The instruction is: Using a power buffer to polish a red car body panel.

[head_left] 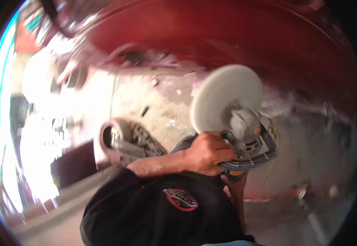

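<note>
A hand-held car polisher (246,133) is held out in front of my body, its round white pad (223,98) facing a red car panel (211,33). The pad looks blurred; whether it touches the panel I cannot tell. My left hand (209,152) is closed around the black loop handle (264,153) on its left side. Below the handle, my right hand (232,182) grips the rear of the polisher's body, mostly hidden behind the loop and my black shirt.
A worn tyre-like ring (115,133) with dusty grey parts lies on the floor to the left. A dark flat panel (75,164) is beyond it. A thin yellowish cord (273,166) hangs right of the polisher. A can (301,192) lies at the lower right. Strong light washes out the left.
</note>
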`<control>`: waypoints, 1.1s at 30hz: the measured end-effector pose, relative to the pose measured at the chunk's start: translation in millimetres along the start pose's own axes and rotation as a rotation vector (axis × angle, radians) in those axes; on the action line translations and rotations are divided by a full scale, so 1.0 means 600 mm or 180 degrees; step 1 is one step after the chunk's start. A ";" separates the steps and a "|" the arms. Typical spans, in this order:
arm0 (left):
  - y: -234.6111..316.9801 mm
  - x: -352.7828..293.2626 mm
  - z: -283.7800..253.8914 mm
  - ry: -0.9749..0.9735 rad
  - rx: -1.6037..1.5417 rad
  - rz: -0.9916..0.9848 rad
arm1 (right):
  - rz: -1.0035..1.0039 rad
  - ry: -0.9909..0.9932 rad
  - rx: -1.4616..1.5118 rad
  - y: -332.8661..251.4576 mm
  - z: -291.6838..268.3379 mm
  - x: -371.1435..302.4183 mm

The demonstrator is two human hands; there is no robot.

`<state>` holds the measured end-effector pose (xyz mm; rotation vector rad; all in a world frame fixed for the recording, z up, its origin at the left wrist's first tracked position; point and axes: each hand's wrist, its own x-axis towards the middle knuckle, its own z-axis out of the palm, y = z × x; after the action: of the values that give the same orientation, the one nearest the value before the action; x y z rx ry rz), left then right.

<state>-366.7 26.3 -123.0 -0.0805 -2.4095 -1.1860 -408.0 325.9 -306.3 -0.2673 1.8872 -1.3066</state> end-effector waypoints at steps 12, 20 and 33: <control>0.033 -0.006 -0.188 0.0389 0.1129 0.0646 | -0.0776 -0.0261 -0.0029 -0.184 0.184 0.069; 0.064 0.117 -0.110 0.0283 0.1203 0.0994 | -0.1078 0.0121 0.0356 -0.202 0.073 0.081; 0.103 0.401 0.154 0.0083 0.1176 0.0972 | -0.0888 0.0872 0.0466 -0.209 -0.231 0.096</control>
<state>-601.2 101.3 -25.5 -0.3017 -2.4415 -0.5947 -577.0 332.7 -207.8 -0.2955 2.0191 -1.7356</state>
